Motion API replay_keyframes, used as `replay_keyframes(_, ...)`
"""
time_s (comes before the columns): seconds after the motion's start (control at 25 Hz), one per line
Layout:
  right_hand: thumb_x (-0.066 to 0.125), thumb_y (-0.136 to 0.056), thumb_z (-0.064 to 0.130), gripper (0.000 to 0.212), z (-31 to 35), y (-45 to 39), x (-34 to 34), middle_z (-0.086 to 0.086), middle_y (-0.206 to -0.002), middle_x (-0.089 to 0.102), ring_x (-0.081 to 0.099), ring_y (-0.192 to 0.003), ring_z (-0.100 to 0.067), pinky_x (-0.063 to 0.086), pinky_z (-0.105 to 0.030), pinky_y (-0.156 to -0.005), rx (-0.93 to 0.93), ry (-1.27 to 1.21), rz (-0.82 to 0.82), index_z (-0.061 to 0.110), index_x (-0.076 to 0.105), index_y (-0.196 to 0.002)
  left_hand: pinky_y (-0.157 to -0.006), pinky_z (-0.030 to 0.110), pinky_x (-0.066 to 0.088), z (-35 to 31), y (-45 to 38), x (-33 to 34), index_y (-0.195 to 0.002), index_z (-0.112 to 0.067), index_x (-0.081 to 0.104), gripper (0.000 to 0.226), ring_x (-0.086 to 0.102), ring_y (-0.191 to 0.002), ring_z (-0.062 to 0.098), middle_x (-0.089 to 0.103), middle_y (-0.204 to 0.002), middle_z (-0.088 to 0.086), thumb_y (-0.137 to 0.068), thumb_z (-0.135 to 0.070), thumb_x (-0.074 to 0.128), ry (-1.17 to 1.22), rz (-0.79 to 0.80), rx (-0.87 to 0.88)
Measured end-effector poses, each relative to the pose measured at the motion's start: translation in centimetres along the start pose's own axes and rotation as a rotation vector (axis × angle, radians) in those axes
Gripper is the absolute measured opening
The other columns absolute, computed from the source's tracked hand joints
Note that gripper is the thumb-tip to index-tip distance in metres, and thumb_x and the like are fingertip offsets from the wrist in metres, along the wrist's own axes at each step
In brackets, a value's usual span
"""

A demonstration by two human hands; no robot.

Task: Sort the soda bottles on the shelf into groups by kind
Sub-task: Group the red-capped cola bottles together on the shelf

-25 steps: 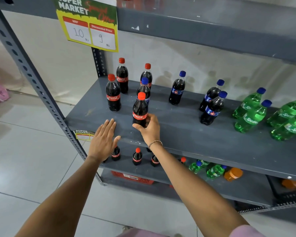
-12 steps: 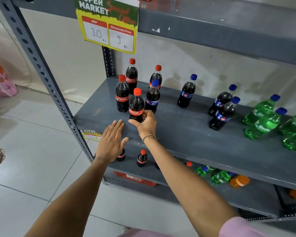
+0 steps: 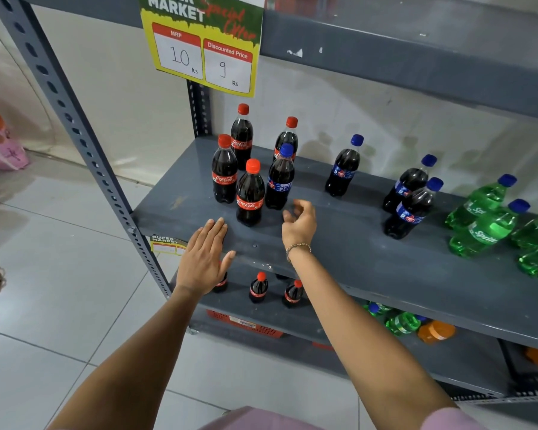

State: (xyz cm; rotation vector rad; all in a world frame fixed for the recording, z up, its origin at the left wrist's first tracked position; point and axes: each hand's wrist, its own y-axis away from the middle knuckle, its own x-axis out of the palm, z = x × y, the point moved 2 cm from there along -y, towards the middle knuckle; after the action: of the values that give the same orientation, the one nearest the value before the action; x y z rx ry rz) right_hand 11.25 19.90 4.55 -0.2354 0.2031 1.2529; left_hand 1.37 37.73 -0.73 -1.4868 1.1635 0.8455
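Note:
On the grey shelf (image 3: 339, 243), several red-capped cola bottles stand at the left; the nearest one (image 3: 249, 193) stands free by the front. A blue-capped cola bottle (image 3: 280, 178) stands among them, right of it. More blue-capped bottles (image 3: 343, 166) (image 3: 412, 207) stand further right, and green Sprite bottles (image 3: 485, 226) at the far right. My right hand (image 3: 298, 223) hovers just right of the nearest red-capped bottle, fingers loosely curled, holding nothing. My left hand (image 3: 204, 257) lies flat and open on the shelf's front edge.
A price sign (image 3: 202, 45) hangs from the upper shelf. The lower shelf (image 3: 466, 355) holds small red-capped bottles (image 3: 258, 288), green bottles (image 3: 401, 322) and an orange bottle (image 3: 435, 332). A perforated grey upright (image 3: 75, 131) borders the left. Tiled floor lies beyond.
My right hand slid the red-capped bottle left next to the other red-capped ones, then let go and drew back to the right. My left hand stayed flat.

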Motion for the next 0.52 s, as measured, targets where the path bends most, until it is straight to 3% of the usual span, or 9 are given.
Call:
replay_keyframes(0.12,0.068,-0.079,0.009,0.057,0.8,-1.6,0.9,-0.014,-0.135,0.047,0.044,-0.125,-0.025,0.037,-0.034,-0.106,-0.027,0.085,0.175,0.004,0.041,-0.129,-0.114,0.04,0.022,0.0,-0.1,-0.1,-0.139,-0.003,0.041,0.071,0.034,-0.138,0.029,0.042,-0.146,0.014,-0.096,-0.053,0.016,0.004,-0.009,0.002)
replay_keyframes(0.2,0.072,-0.077,0.013,0.071,1.1,-2.4,1.4,-0.012,-0.143,0.041,0.037,-0.132,-0.025,0.03,-0.035,-0.11,0.001,0.106,0.256,0.007,0.033,-0.136,-0.114,0.04,0.022,0.0,0.0,-0.1,-0.139,-0.003,0.041,0.07,0.034,-0.138,0.028,0.042,-0.146,0.014,-0.096,-0.053,0.016,0.0,-0.002,0.002)
replay_keyframes(0.4,0.071,-0.075,0.005,0.056,0.8,-3.3,2.1,-0.015,-0.128,0.057,0.053,-0.119,-0.028,0.04,-0.03,-0.098,0.016,0.027,0.238,0.006,0.046,-0.125,-0.115,0.039,0.02,0.2,0.0,0.0,-0.139,-0.003,0.04,0.07,0.033,-0.138,0.028,0.042,-0.146,0.013,-0.096,-0.053,0.016,-0.014,0.007,0.002)
replay_keyframes(0.52,0.067,-0.078,0.001,0.051,0.5,-3.1,1.9,-0.016,-0.124,0.059,0.055,-0.116,-0.026,0.043,-0.034,-0.101,0.005,0.016,0.247,0.007,0.046,-0.124,-0.116,0.037,0.016,0.2,-0.1,0.0,-0.14,-0.004,0.039,0.069,0.032,-0.139,0.027,0.041,-0.147,0.013,-0.097,-0.053,0.016,-0.017,0.011,0.008)
